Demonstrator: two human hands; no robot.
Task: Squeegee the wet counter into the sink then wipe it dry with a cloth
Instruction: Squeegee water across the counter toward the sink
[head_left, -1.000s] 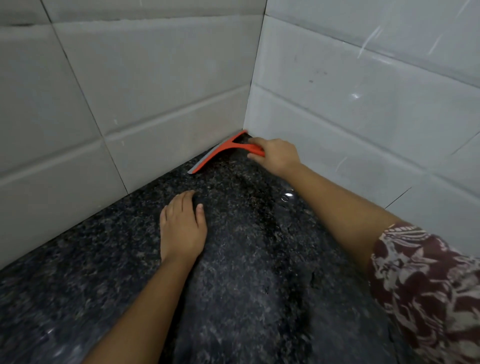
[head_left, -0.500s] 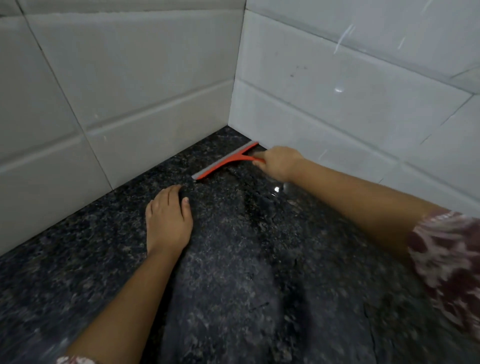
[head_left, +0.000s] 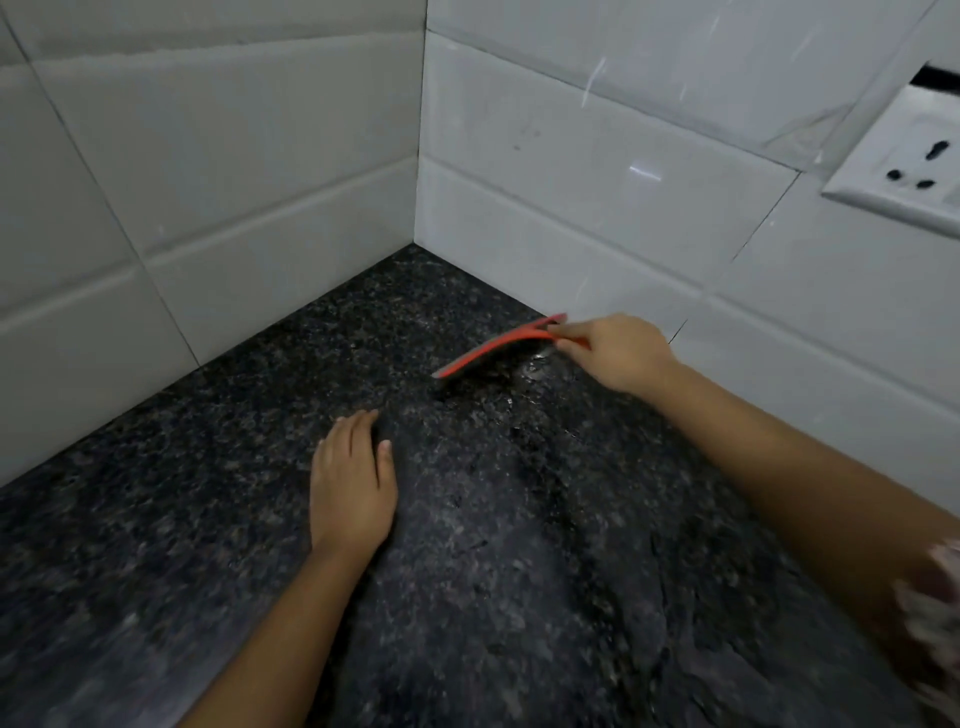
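An orange squeegee (head_left: 493, 349) rests blade-down on the dark speckled granite counter (head_left: 234, 467), a short way out from the tiled corner, beside the right wall. My right hand (head_left: 618, 353) grips its handle from the right. My left hand (head_left: 353, 483) lies flat on the counter, palm down, fingers together, below and left of the squeegee. A wet sheen and streaks show on the stone just in front of the blade. No sink or cloth is in view.
White tiled walls (head_left: 260, 156) meet in a corner behind the counter. A white wall socket (head_left: 904, 166) sits on the right wall, high at the frame's edge. A patterned sleeve (head_left: 935, 587) shows at the right.
My right hand has drawn the squeegee out of the corner toward me along the right wall. My left hand has stayed flat on the counter.
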